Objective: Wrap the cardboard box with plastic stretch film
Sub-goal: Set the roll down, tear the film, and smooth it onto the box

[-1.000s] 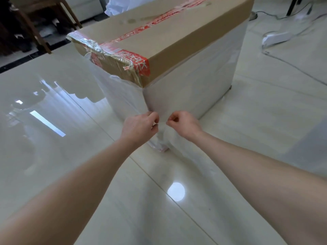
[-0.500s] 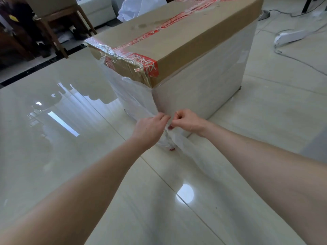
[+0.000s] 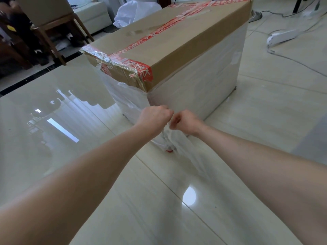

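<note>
A large cardboard box (image 3: 178, 43) sealed with red printed tape stands on the tiled floor. Clear stretch film (image 3: 203, 89) covers its sides up to a bare brown band at the top. At the box's near corner my left hand (image 3: 154, 117) and my right hand (image 3: 185, 122) are fisted side by side, both pinching a bunched strip of the film that hangs loose below them toward the floor. A small red spot shows at the box's bottom corner under the film.
A wooden chair (image 3: 53, 27) stands at the back left beside a white sofa (image 3: 92, 15). A white plastic bag (image 3: 136, 12) lies behind the box. A white power strip (image 3: 283, 36) and cables run across the floor at the right.
My hands have closed together at the box corner and tightened into fists on the film. The camera has tilted up, showing more of the box and the room.
</note>
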Motion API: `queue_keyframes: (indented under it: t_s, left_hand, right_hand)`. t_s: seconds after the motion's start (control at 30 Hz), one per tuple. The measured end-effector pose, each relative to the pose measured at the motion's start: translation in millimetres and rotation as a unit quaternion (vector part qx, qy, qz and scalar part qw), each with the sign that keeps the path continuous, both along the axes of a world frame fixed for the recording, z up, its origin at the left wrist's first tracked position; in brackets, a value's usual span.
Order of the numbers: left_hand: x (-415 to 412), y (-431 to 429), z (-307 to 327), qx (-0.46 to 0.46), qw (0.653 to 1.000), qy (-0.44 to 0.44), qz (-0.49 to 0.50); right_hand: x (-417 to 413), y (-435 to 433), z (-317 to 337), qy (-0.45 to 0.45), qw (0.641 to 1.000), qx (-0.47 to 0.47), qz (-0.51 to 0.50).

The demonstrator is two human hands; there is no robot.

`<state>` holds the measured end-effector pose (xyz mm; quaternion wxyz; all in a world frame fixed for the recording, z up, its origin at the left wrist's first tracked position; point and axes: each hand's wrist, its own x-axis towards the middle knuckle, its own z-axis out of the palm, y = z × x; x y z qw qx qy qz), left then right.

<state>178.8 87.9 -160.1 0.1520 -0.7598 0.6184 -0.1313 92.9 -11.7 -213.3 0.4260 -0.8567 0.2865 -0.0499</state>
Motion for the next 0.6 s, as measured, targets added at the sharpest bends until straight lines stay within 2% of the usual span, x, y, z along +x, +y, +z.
queue_keyframes:
  t_s: [0.1, 0.2, 0.4, 0.47, 0.53, 0.6]
  left_hand:
    - [-2.0, -9.9, 6.7, 0.031, 0.999, -0.016, -0.014]
    - [-8.0, -23.8, 12.8, 0.068, 0.997, -0.039, -0.013]
    - [-15.9, -33.8, 7.5, 0.144, 0.986, 0.005, 0.088]
    - [-14.3, -29.9, 2.2, 0.103, 0.992, -0.003, 0.072]
    - [-12.7, -23.7, -3.8, 0.016, 0.999, 0.014, 0.029]
    - [-13.2, -12.3, -13.2, -0.089, 0.989, 0.106, 0.058]
  right_hand:
    - [-2.9, -6.4, -0.4, -0.001, 1.000, 0.020, -0.016]
    - [-6.0, -11.1, -2.9, -0.043, 0.995, 0.084, -0.045]
    - [-13.3, -14.4, -4.9, -0.088, 0.986, 0.134, -0.048]
    - [-13.1, -15.5, -5.9, -0.094, 0.987, 0.123, -0.048]
    - [-10.7, -17.0, -8.7, -0.091, 0.989, 0.100, -0.057]
    - [-8.2, -20.1, -12.6, -0.071, 0.992, 0.074, -0.068]
